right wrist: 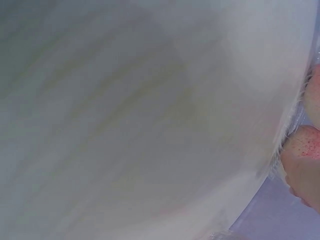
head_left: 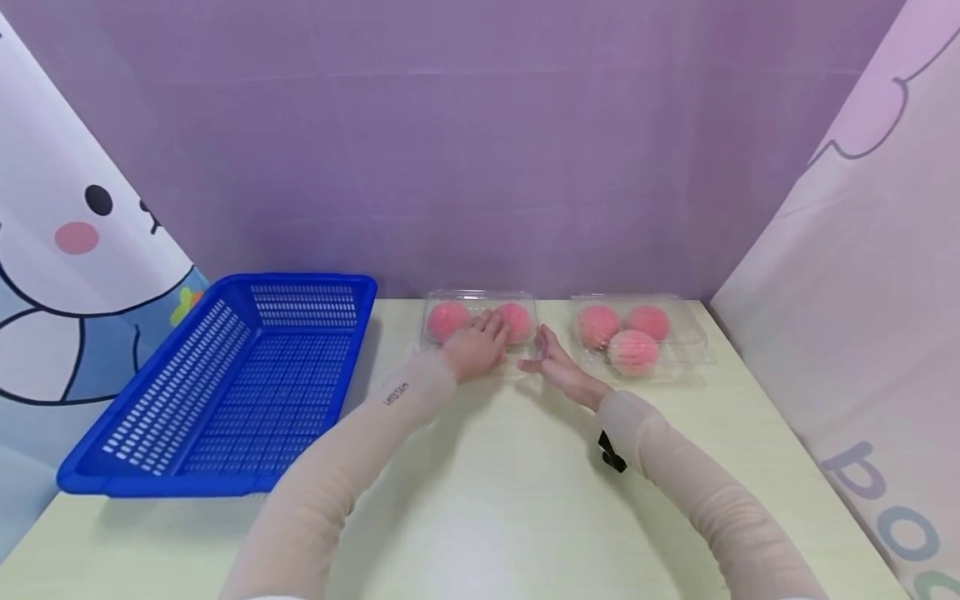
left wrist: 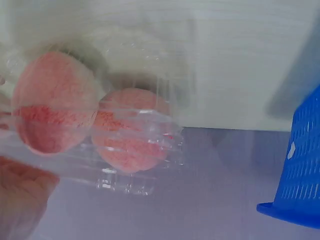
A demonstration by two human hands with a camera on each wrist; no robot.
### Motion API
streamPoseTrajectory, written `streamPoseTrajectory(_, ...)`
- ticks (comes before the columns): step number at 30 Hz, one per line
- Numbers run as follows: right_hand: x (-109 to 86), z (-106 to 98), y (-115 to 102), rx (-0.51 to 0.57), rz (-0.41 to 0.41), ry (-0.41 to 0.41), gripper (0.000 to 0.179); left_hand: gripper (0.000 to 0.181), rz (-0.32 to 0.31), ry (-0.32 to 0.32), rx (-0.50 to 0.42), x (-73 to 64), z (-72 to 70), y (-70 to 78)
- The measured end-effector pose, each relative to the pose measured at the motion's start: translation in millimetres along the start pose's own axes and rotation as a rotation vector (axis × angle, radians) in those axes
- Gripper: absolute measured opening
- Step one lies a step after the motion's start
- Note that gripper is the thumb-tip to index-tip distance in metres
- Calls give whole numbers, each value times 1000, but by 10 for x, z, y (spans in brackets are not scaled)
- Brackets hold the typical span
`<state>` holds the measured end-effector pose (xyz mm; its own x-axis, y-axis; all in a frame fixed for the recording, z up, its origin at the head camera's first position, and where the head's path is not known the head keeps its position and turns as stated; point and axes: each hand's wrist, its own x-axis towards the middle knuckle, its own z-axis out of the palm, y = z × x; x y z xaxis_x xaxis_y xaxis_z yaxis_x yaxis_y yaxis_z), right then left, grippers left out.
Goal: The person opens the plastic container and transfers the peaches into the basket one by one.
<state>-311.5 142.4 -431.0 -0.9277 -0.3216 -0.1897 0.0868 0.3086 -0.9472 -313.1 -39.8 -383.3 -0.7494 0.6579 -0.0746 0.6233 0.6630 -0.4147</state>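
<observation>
My left hand (head_left: 477, 348) rests with fingers extended on top of a clear plastic clamshell box (head_left: 483, 297). Inside it, a pink peach (head_left: 447, 320) shows on the left and another peach (head_left: 515, 322) on the right, partly behind my fingers. The left wrist view has two peaches (left wrist: 131, 145) under the see-through plastic. By the box's right end, my right hand (head_left: 561, 367) has its fingers straight and its thumb held apart, nothing in its grasp. A blurred pale surface fills most of the right wrist view, with peaches (right wrist: 304, 142) at its right edge.
To the right stands a second clear clamshell box (head_left: 686, 333) holding three peaches (head_left: 633, 353). A large blue plastic basket (head_left: 352, 350) sits on the left of the pale table (head_left: 510, 500). Purple cloth (head_left: 480, 167) hangs along the table's back edge, with printed curtains on both sides.
</observation>
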Motion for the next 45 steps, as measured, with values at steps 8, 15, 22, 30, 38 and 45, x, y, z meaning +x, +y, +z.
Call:
streamPoseTrajectory(8,25,-13,3,18,-9,-6,92,46,44,57,173,30,11,113)
streamPoseTrajectory(15,28,-44,-24,16,-5,-23,93,43,53,106,256,40,-20,118)
streamPoseTrajectory(22,21,-61,-61,39,-7,-36,95,44,58,94,241,48,-115,108)
streamPoseTrajectory(30,28,-62,-29,32,-21,-46,96,46,107,-5,274,79,-212,97)
streamPoseTrajectory(38,-24,-63,-125,66,8,-68,94,48,105,-101,238,111,-293,87)
streamPoseTrajectory(45,-132,-32,-259,47,23,-84,92,48,147,-116,280,115,-318,77)
